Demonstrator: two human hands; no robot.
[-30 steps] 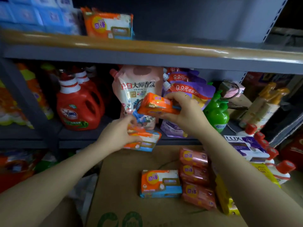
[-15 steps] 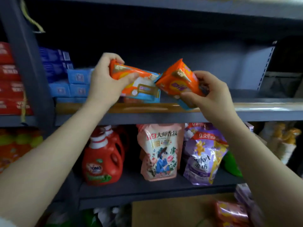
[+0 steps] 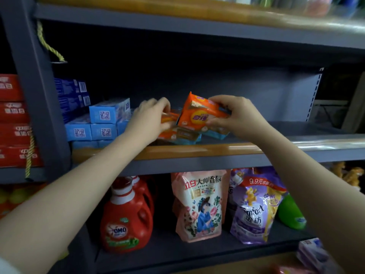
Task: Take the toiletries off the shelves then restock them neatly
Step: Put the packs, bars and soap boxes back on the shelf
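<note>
Orange soap packs lowered onto middle shelf (image 3: 197,150) since half a second ago, frame centre. Tilted pack (image 3: 199,113) pinched by right hand (image 3: 235,117); flat pack (image 3: 169,117) gripped by left hand (image 3: 150,117) (restocking under way, beside blue boxes (image 3: 108,113)).

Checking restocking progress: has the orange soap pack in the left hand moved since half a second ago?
Yes. The left hand has carried its orange soap pack down and inward, onto the packs behind the shelf's wooden lip.

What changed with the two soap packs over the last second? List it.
Both packs went from down at the carton up to the middle shelf. The left hand has lowered its orange soap pack onto the shelf beside the blue boxes; the right hand now holds its orange pack tilted just above. Both hands keep their grip.
</note>
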